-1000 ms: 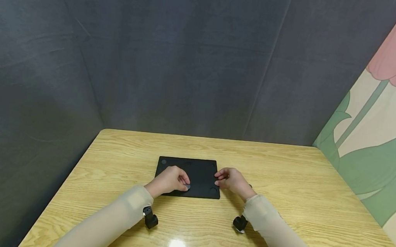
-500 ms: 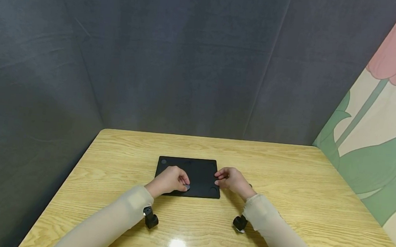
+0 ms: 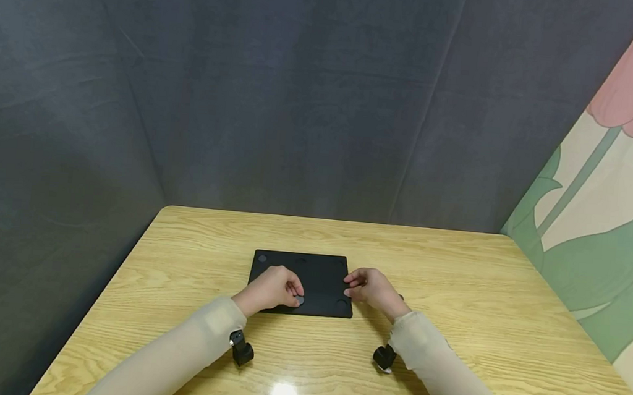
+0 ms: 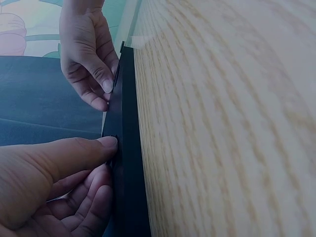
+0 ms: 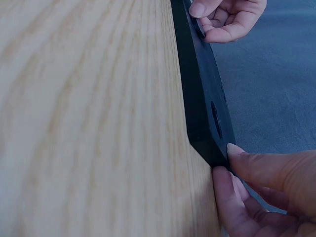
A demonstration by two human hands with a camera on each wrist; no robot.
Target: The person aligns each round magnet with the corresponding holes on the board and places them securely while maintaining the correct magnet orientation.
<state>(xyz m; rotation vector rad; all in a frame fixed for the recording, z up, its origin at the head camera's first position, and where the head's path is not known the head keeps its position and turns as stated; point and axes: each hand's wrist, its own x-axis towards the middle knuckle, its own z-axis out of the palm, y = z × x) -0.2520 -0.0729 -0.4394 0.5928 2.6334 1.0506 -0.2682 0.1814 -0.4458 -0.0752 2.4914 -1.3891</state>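
Observation:
A flat black rectangular board [image 3: 323, 285] with round recesses lies on the table. Near the middle of its front edge, my left hand [image 3: 270, 287] pinches a small dark grey disc [image 3: 300, 300] between thumb and fingers. From the right wrist view, this disc [image 5: 199, 28] stands tilted at the board's surface. My right hand [image 3: 374, 289] grips the board's right edge; its thumb [image 5: 256, 160] lies on the top face and the fingers press the side. Another grey disc [image 3: 262, 259] sits in the back left corner of the board. My left hand covers the front left part.
Recesses show at the board's front right [image 3: 342, 302] and back middle [image 3: 301, 260]. Under everything is a light wood-grain table [image 3: 444, 276]. A dark grey cloth [image 3: 302, 97] hangs behind and to the left. A wall with painted tulips [image 3: 597, 244] stands on the right.

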